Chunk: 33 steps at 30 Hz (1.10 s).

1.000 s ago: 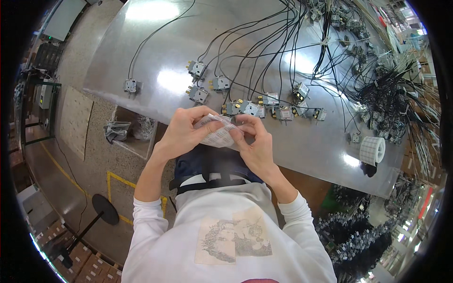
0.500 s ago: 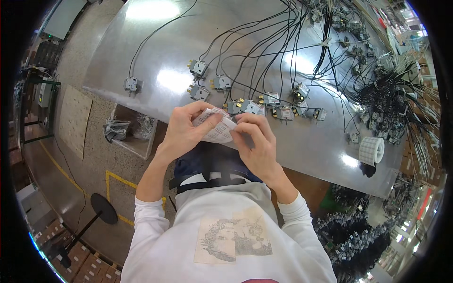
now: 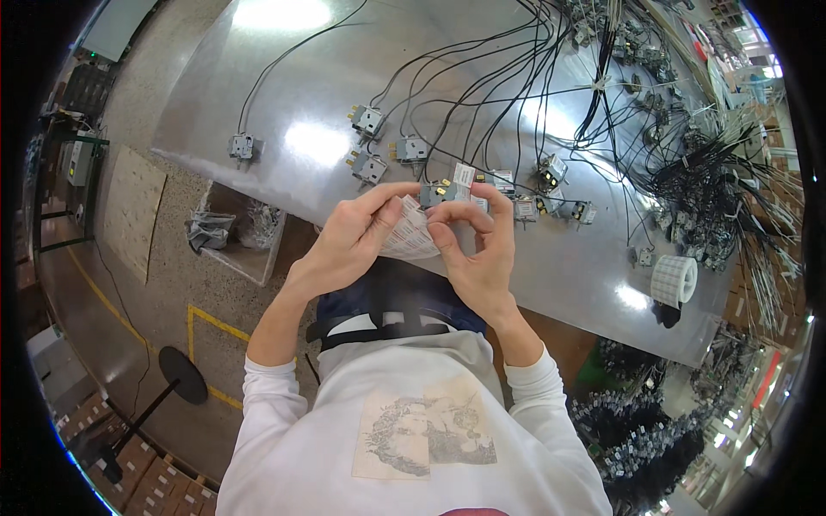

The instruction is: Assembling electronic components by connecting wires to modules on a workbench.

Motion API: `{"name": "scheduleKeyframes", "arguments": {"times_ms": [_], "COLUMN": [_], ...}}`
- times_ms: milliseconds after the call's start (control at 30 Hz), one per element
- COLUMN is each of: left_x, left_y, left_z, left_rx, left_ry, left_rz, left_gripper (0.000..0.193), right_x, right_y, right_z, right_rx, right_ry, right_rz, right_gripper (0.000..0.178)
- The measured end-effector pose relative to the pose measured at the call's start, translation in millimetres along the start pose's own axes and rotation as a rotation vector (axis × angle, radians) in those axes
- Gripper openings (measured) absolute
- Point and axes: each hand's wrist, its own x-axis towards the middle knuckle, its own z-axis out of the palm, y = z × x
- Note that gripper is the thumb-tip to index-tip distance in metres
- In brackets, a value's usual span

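My left hand point(image 3: 344, 236) is closed on a folded sheet of small printed labels point(image 3: 410, 235), the thumb pressed over its upper part. Thumb and index finger of my right hand point(image 3: 478, 245) are pinched at the sheet's right edge. Just above the right fingers stands a small white label point(image 3: 463, 175); whether it sticks to a fingertip or to a part behind is unclear. Beyond my hands lies a grey switch-like component point(image 3: 437, 193) with brass terminals, partly hidden by the fingers. More such components, among them one point(image 3: 368, 120) at the back left, lie on black leads.
The metal table point(image 3: 284, 185) ends close to my body. A roll of labels point(image 3: 674, 279) stands at right, near a tangled heap of wired components point(image 3: 701, 219). One lone component point(image 3: 242, 146) lies far left. Below the edge sits an open box point(image 3: 271, 258) with plastic bags.
Both hands have shifted slightly right, with the sheet between them. The right fingers have curled and spread upward, and a small label now shows above them.
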Motion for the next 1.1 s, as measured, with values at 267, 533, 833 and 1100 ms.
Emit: {"name": "scheduleKeyframes", "arguments": {"times_ms": [267,533,833,1100], "left_x": [-4,2,-7,-9], "left_y": [5,6,-17,-41], "left_z": [0,4,47,83], "left_rx": [0.071,0.134,0.267,0.715], "left_ry": [-0.042,-0.031,0.002,0.252], "left_rz": [-0.059,-0.016,0.379,0.580], "left_gripper": [0.022,0.025,0.026,0.022], "right_x": [13,16,29,24], "right_y": [-11,-16,-8,4], "right_z": [6,-5,-41,-36], "right_rx": [0.230,0.317,-0.053,-0.344], "right_ry": [0.100,0.147,0.174,0.189], "right_rz": [0.125,0.108,0.031,-0.063], "right_gripper": [0.088,0.101,0.093,0.095]}}
